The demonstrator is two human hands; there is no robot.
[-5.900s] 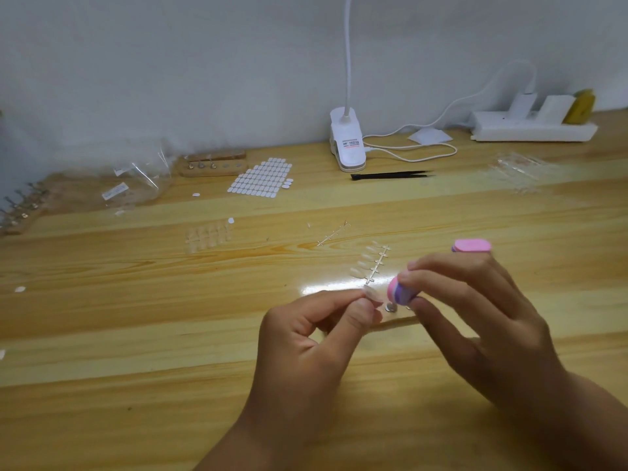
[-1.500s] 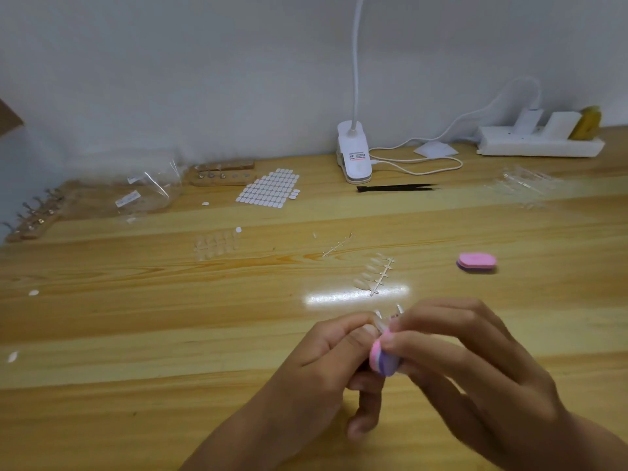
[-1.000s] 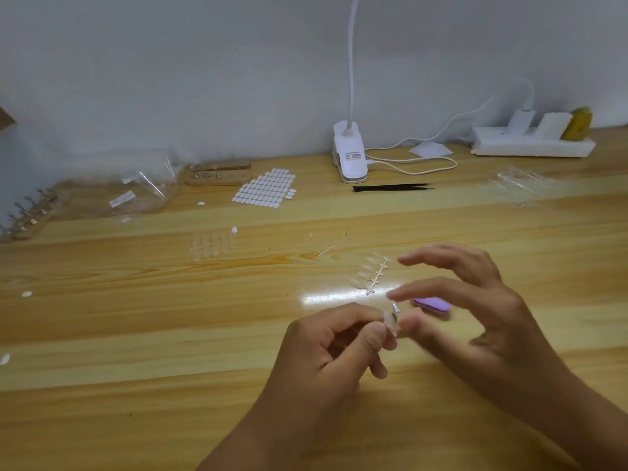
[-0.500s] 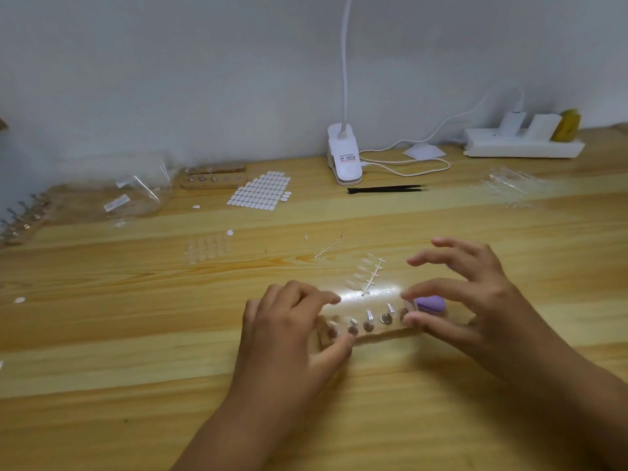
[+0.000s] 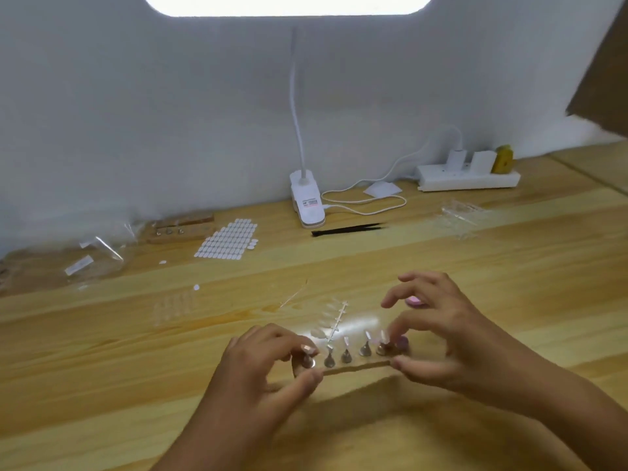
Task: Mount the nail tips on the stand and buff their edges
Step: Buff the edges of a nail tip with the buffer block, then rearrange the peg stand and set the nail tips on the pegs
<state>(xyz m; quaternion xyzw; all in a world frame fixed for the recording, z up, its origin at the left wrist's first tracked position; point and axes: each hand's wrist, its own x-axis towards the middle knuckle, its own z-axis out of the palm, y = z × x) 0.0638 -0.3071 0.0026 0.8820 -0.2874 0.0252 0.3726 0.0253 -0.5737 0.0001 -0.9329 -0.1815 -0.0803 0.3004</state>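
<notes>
A pale wall is filling the background, a white lamp (image 5: 307,205) is standing at the back, and a glossy wooden surface (image 5: 136,385) is stretching right across the view. Close in front of the person, the stand (image 5: 353,366), a short wooden bar with a row of metal pegs, is lying flat on the surface, and both hands are on it. The left hand (image 5: 261,368) is pinching the bar's left end, thumb in front and fingers curling over the first peg: a tight grip. The right hand (image 5: 455,338) is taking the right end, thumb pressing the front edge, forefinger resting on the last peg, the other fingers spreading loose above. Clear nail tips (image 5: 367,334) are standing on the middle pegs. A purple buffer (image 5: 403,343) is sitting right at the right fingertips; whether that grip has it, I cannot tell. A pink buffer (image 5: 413,302) is peeking out behind the right fingers. Just behind the stand, a strip of spare tips (image 5: 334,321) is lying on the surface. Further back, black tweezers (image 5: 346,229), a sheet of white stickers (image 5: 227,243) and a power strip (image 5: 469,178) are lying well apart.
</notes>
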